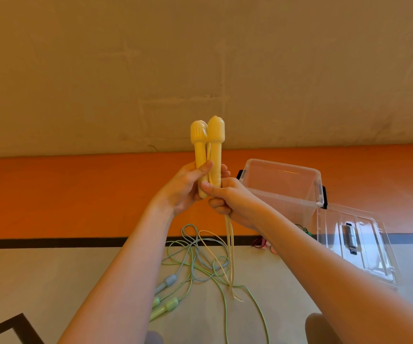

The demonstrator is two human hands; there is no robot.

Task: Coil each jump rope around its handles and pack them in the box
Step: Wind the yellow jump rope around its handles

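Yellow jump-rope handles [208, 150] stood upright side by side, touching, raised in front of the person at about chest height, their bulbous caps uppermost against the tan wall [200, 58]. The left hand [188, 187] was wrapped around the lower part of the left handle, thumb laid across its front. The right hand [227, 199] was closed just beneath, thumb pressed to the base of the handles, its fingers pinching the pale yellow cord [230, 244], which hung from that fist in several strands down to the floor [51, 281].

On the floor below lay a loose tangle of green cord [200, 266], with pale green handles [165, 307] and one bluish-grey handle [167, 283] beside the left forearm. To the right a clear plastic storage box [282, 187] with black latches stood open on the orange strip of floor, nothing visible inside it. Its clear lid [357, 244] lay flat just beside it, nearer the person. Between the right forearm and the lid a bit of red or pink rope [260, 242] showed, mostly hidden. No writing or label could be read on anything.
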